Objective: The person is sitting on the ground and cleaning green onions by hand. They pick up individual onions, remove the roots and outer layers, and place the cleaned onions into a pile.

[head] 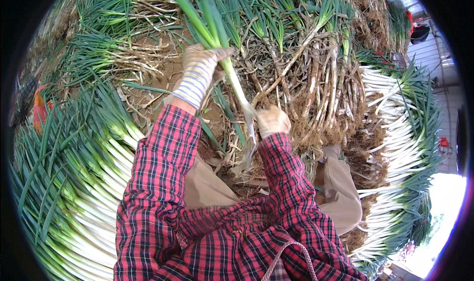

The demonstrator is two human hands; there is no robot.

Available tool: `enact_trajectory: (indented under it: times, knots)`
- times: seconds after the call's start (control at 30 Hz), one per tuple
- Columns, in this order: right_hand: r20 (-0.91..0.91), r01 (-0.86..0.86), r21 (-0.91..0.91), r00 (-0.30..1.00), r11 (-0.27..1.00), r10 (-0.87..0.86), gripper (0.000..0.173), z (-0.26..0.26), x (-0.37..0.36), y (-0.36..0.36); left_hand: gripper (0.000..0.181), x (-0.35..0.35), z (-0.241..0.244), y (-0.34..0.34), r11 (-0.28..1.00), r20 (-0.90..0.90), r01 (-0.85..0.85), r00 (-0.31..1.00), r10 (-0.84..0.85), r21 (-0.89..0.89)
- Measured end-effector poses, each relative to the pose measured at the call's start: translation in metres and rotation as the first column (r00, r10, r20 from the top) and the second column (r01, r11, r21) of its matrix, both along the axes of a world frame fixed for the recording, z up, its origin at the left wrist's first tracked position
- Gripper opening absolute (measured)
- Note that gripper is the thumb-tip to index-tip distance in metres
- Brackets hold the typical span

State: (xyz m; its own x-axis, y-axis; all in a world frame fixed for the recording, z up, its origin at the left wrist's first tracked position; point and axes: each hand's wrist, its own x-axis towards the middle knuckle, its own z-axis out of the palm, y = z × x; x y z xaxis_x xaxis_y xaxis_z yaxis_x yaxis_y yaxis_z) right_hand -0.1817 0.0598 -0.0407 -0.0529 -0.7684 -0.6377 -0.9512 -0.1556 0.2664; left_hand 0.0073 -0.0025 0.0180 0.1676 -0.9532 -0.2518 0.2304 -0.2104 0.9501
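In the head view my left hand (pixel 203 64), in a striped glove, grips a large green onion (pixel 234 79) where its green leaves fan out from the pale stem. The onion slants, leaves up and away from me, its root end down toward my lap. My right hand (pixel 273 121), gloved and blurred by motion, is closed beside the lower stem. It pinches the loose outer skin (pixel 250 112) there; its fingertips are partly hidden. Thin, torn skin and roots hang blurred below the stem. Unpeeled green onions (pixel 318 85) with dry brown skins and bushy roots lie just beyond my right hand.
Peeled green onions (pixel 100 177) are heaped at my left. Another stack with white stems (pixel 394 133) curves along my right. More bundles (pixel 111 55) lie at the far left. Dry leaf scraps (pixel 237 147) litter the earth floor between my legs. A red-orange bag (pixel 40 109) stands at the left edge.
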Motion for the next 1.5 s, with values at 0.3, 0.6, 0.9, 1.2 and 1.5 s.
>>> enact_trajectory:
  times: [0.3,0.6,0.9,1.2,1.5]
  knots:
    - [-0.245,0.064,0.327,0.969,0.943,0.019,0.029,-0.083,-0.130,0.073,0.030,0.046,-0.009,0.006,0.934,-0.133,0.248,0.948,-0.289,-0.257]
    - [0.947,0.308,0.296,0.028,0.904,-0.320,0.084,0.068,0.004,-0.012,0.033,0.035,-0.003,0.007,0.849,-0.190,0.407,0.854,-0.485,-0.337]
    - [0.585,0.254,-0.522,0.801,0.814,0.125,0.031,0.034,0.071,-0.006,0.043,0.001,-0.015,0.023,0.942,-0.256,0.260,0.915,-0.311,-0.214]
    - [0.768,0.388,0.614,-0.493,0.687,-0.408,0.029,0.062,0.059,0.006,0.048,0.008,-0.005,0.015,0.870,-0.368,0.404,0.792,-0.488,-0.284]
    - [0.121,-0.151,-0.139,0.978,0.979,0.168,0.024,-0.009,0.011,0.010,0.044,0.043,-0.012,-0.010,0.908,-0.570,0.292,0.708,-0.417,-0.302]
